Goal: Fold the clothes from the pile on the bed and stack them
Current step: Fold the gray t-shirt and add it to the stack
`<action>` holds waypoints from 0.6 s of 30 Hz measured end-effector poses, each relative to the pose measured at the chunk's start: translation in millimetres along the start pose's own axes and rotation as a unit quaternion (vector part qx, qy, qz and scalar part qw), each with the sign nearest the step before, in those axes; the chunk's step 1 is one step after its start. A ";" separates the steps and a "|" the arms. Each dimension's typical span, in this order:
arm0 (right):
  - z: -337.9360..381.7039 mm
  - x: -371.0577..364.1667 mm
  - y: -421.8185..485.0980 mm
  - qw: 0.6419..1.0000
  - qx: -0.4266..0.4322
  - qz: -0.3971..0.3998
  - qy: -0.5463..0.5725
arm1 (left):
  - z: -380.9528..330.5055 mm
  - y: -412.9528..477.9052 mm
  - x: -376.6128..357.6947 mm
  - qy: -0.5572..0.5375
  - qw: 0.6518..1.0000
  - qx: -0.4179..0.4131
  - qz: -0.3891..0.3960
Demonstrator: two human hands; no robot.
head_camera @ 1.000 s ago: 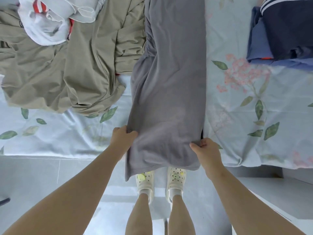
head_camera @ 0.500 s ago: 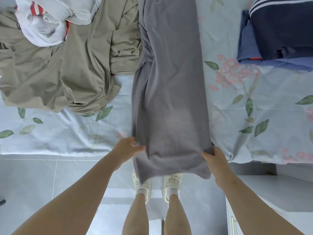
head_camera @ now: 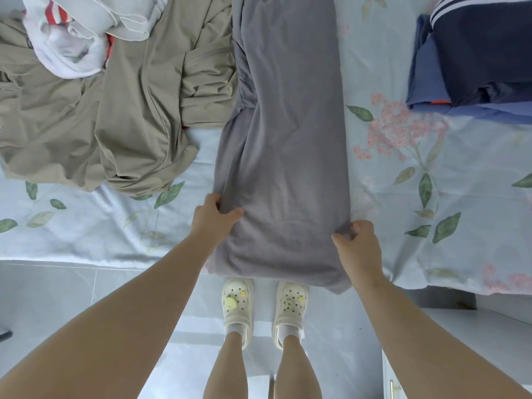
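The floral bed sheet (head_camera: 431, 197) carries a long grey garment (head_camera: 288, 139) lengthwise away from the person, its near end hanging over the bed edge. Crumpled khaki clothes (head_camera: 100, 125) lie to its left and a navy folded stack (head_camera: 483, 53) to its right. The left hand (head_camera: 213, 217) and right hand (head_camera: 357, 246) pinch its side edges, fingers curled
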State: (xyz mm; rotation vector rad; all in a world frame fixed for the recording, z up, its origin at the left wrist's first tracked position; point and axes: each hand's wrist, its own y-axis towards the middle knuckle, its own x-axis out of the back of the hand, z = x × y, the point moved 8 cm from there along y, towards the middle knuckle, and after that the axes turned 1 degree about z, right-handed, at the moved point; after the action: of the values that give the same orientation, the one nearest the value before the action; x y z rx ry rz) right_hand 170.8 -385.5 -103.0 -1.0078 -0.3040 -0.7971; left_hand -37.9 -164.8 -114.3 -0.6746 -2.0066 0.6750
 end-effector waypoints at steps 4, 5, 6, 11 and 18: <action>28.2 -3.8 28.5 0.999 0.010 0.031 0.008 | -35.6 31.3 2.7 0.004 1.000 -0.014 -0.016; 33.6 -4.2 34.5 0.999 0.013 0.036 0.007 | -43.9 37.2 3.7 0.003 1.000 -0.016 -0.019; 38.4 -4.4 41.0 0.999 0.016 0.040 0.008 | -50.7 44.0 4.7 0.003 1.000 -0.016 -0.025; 68.5 -1.1 69.1 0.998 0.045 0.032 -0.008 | -93.7 72.5 21.7 -0.033 0.992 -0.087 -0.087; 80.5 4.1 92.0 0.991 -0.035 -0.030 -0.124 | -69.2 92.6 56.7 0.013 0.990 -0.010 -0.137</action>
State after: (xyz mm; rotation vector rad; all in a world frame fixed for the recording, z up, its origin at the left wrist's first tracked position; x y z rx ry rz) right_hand 249.5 -292.9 -117.1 -1.1695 -0.5243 -0.7412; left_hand 14.5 -47.2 -113.4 -0.4057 -2.0347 0.4809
